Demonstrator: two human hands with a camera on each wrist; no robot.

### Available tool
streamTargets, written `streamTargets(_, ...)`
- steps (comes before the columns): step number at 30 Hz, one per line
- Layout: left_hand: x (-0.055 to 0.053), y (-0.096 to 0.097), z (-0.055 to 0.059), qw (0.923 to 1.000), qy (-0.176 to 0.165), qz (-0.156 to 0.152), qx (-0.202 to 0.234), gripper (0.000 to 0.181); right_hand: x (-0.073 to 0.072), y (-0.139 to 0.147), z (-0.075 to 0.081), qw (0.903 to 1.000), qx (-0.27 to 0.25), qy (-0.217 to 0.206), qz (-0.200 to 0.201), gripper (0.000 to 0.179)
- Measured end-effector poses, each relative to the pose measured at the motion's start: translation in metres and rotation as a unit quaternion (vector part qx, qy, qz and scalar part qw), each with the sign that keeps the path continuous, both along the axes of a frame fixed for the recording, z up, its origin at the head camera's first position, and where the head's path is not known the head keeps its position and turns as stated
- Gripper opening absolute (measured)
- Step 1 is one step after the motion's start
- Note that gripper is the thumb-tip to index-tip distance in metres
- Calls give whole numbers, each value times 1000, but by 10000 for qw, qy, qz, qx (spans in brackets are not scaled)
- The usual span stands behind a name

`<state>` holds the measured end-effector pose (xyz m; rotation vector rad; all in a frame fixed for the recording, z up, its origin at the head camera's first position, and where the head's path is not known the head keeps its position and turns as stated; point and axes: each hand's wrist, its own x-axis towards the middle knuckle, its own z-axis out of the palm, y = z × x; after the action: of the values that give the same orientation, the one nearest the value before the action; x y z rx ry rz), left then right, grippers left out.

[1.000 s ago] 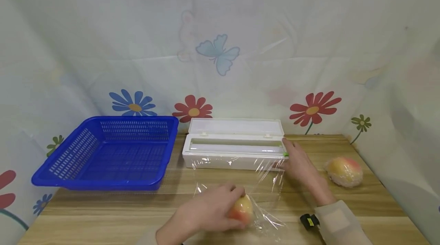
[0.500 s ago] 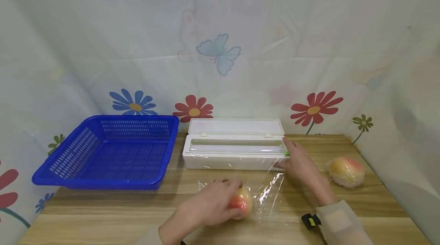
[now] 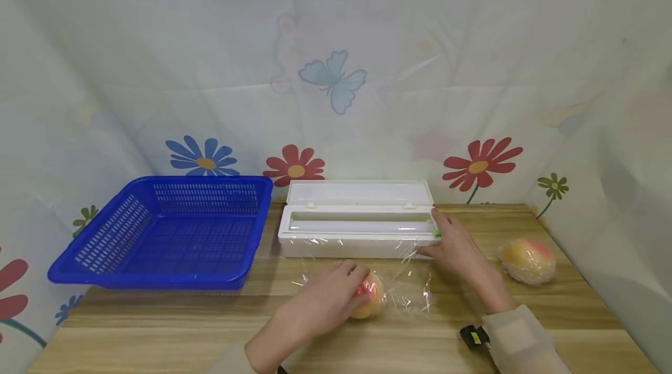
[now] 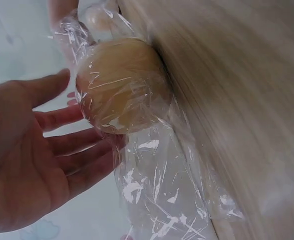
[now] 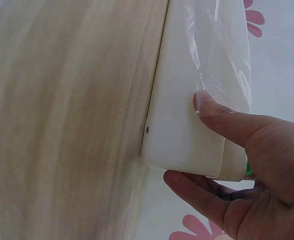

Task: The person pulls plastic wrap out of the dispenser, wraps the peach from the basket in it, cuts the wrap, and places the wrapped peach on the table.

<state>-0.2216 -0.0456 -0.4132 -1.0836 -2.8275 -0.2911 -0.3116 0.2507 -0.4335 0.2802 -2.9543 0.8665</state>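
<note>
A yellow-red peach lies on the table under clear cling film. My left hand is at its left side. In the left wrist view, the fingers reach the film-covered peach and the thumb tip stands just short of it. My right hand grips the right end of a white cling film dispenser. The right wrist view shows the thumb on the dispenser's front and the other fingers round its end. The dispenser's lid is up, with the roll visible inside; film runs from it to the peach.
A blue plastic basket stands at the left. Another peach, wrapped in film, lies near the table's right edge. A small black device is by the right sleeve. A flower-patterned curtain hangs behind the table.
The left hand and peach have moved away from me, closer to the dispenser. The stretch of film between them has shortened. My right hand has stayed on the dispenser's end.
</note>
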Motion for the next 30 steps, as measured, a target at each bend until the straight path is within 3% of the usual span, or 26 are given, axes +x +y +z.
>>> streamTargets(7,-5,5,-4,9993,-290,176,-124,71,-1,-1,1,10000,25,-74,-62,100)
streamTargets(12,-9,11,-8,9987,-298,394,-95,86,-2,-2,1,9999,35,-90,-81,101)
streamTargets(17,-12,14,-11,9989,-214,429,5,82,-3,-2,0,10000,25,44,0,101)
streamTargets(30,-17,12,-9,9982,-438,330,243,67,-2,-3,-2,9994,-146,210,220,95)
